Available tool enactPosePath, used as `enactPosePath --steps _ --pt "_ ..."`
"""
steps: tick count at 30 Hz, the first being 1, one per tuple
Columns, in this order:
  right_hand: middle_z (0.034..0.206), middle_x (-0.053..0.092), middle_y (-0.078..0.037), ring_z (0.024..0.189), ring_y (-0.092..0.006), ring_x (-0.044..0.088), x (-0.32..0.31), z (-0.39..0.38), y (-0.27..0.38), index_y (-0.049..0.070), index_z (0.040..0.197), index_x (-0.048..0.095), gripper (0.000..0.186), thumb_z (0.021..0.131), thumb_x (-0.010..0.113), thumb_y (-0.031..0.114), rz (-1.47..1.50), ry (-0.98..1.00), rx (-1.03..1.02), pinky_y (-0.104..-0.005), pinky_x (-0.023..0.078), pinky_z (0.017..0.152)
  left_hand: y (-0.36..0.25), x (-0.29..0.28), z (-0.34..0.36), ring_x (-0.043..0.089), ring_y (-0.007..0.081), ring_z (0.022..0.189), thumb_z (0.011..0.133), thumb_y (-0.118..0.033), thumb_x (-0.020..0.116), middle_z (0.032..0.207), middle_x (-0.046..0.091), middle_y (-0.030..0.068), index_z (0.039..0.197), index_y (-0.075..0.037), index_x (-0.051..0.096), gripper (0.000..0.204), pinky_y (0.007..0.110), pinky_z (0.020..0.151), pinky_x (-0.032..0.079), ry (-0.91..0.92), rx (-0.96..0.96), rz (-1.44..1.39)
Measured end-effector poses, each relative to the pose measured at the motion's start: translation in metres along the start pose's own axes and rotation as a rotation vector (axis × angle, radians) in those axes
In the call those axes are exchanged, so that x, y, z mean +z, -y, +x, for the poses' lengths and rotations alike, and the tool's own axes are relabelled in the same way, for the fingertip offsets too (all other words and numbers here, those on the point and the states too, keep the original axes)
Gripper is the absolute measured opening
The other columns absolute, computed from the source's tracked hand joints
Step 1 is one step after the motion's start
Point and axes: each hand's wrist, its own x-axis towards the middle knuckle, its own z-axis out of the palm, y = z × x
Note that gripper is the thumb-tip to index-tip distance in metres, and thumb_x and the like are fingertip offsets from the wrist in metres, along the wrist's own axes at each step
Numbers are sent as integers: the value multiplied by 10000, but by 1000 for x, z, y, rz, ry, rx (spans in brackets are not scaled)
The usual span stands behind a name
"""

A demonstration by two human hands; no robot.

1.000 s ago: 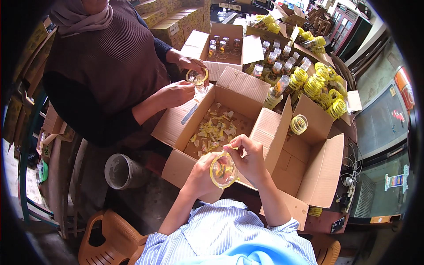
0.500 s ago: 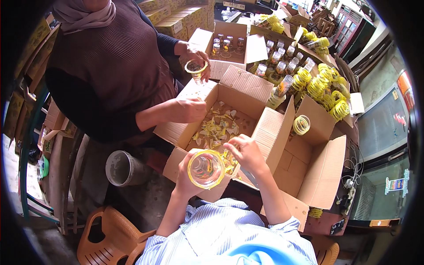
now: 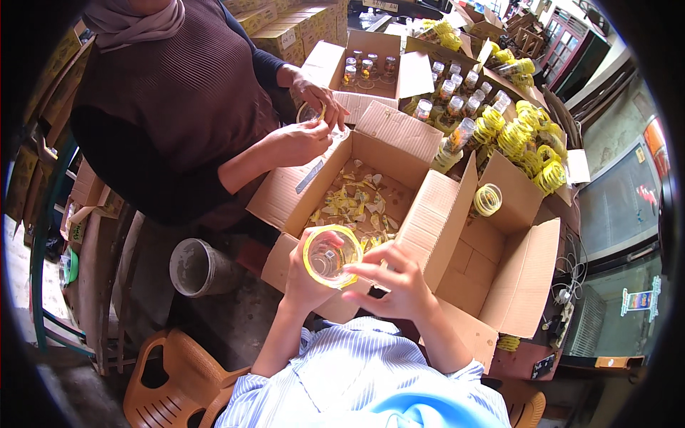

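Head view, cup as clock's hub. My left hand [image 3: 297, 274] grasps clear cup [image 3: 332, 260] with yellow rim round its wall, mouth facing me. My right hand [image 3: 396, 282] loosely opened, fingers extended, fingertips at cup's rim, 4 o'clock side. At 12 to 1 o'clock, open carton [image 3: 385, 162] with yellow and whitish scraps [image 3: 357, 200] (littered across its bottom). At 3, second carton [image 3: 526, 274]. At 2, yellow-rimmed cups [image 3: 524, 139]. At 9, bucket [image 3: 193, 267]. At 12, co-worker's hands [image 3: 303, 139] at another cup.
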Motion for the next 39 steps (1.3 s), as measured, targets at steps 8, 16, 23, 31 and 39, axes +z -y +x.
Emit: enactPosePath --steps 8,16,23,31,39 --pt "850 596 -35 729 -171 596 13 -13 -3 63 917 665 227 700 694 122 -87 7 -157 -305 510 660 2 4 -1 608 159 797 610 -114 785 862 594 62 971 -47 521 453 279 734 492 -12 -75 6" --pt "818 625 -46 670 -177 634 13 -13 -2 34 856 643 207 682 715 121 -200 -61 -158 -288 545 603 -1 10 -3 620 167 766 612 -114 780 834 595 74 972 -43 505 458 291 696 508 -57 -101 110" --pt "823 641 -67 659 -201 641 16 -12 -2 26 850 640 177 698 710 82 -135 -116 -111 -293 546 587 -1 14 -1 603 111 753 605 -44 775 851 595 49 955 -55 515 436 243 669 502 -160 -39 109" --pt "866 637 -97 679 -226 642 21 -11 -6 9 884 632 208 690 705 24 86 -117 -36 -295 538 597 5 14 -4 619 149 736 614 -72 778 840 605 63 940 -54 502 428 265 673 515 -227 4 104" --pt "794 631 -96 643 -195 631 29 -8 -7 15 848 631 190 671 683 -33 161 -183 44 -270 524 563 6 11 -5 623 189 745 611 -82 785 838 603 79 935 -60 488 440 295 684 516 -273 36 238"
